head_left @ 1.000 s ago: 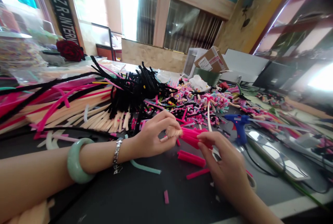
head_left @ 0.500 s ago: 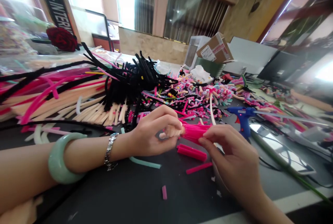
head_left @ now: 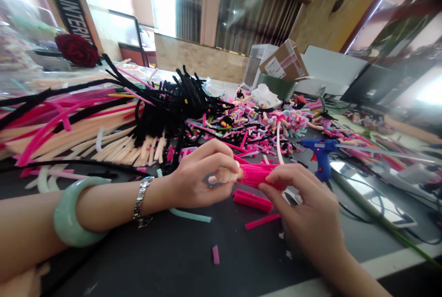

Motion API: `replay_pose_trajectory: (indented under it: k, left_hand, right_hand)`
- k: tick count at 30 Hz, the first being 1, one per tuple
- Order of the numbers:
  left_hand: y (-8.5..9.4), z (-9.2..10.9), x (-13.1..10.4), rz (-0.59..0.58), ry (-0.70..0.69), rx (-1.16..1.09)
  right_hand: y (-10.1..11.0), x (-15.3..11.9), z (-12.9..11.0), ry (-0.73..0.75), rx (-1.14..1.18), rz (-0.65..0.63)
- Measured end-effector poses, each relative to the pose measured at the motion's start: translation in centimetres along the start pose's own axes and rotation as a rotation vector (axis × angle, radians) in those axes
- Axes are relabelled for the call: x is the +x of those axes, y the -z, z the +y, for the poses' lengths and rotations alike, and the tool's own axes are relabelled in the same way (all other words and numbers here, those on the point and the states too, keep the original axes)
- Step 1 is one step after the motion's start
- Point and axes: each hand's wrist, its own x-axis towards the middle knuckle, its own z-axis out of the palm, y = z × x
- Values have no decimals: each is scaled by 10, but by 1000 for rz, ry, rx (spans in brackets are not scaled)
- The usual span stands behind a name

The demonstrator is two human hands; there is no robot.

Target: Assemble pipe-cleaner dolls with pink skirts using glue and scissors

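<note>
Between my two hands is a small piece with a cream, coiled part [head_left: 226, 175] and a skirt of bright pink fuzzy strips [head_left: 253, 175]. My left hand [head_left: 203, 175] pinches the cream part, its fingers curled round it. At the other end, my right hand [head_left: 300, 200] grips the pink strips between thumb and forefinger. Just below them on the dark table [head_left: 165, 260] lie a pink bundle [head_left: 252, 200] and a single pink strip [head_left: 262, 221]. A pale teal strip [head_left: 191, 215] rests under my left wrist.
A blue glue gun [head_left: 322, 156] lies to the right, near a white-edged tablet [head_left: 373, 195]. Black stems [head_left: 165, 113] and cream stems [head_left: 86, 136] pile up at left. Colourful pieces [head_left: 241, 122] cover the middle back, before a cardboard box [head_left: 285, 61].
The whole view has shifted slightly, so most things sit a little further left. Both hands keep their hold on the cream and pink piece.
</note>
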Motion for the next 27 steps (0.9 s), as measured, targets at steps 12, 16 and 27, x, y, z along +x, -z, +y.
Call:
replay_pose_trajectory:
  k: [12,16,27]
  left_hand:
    - [-2,1,0,0,41,-35]
    - [-4,3,-3,19,84,-87]
    - [-5,4,-5,35,92,-131]
  right_hand:
    - [2,-12,1,377,-241,91]
    - [6,-16,0,445,-279,36]
    - [8,-19,2,527,-412,-60]
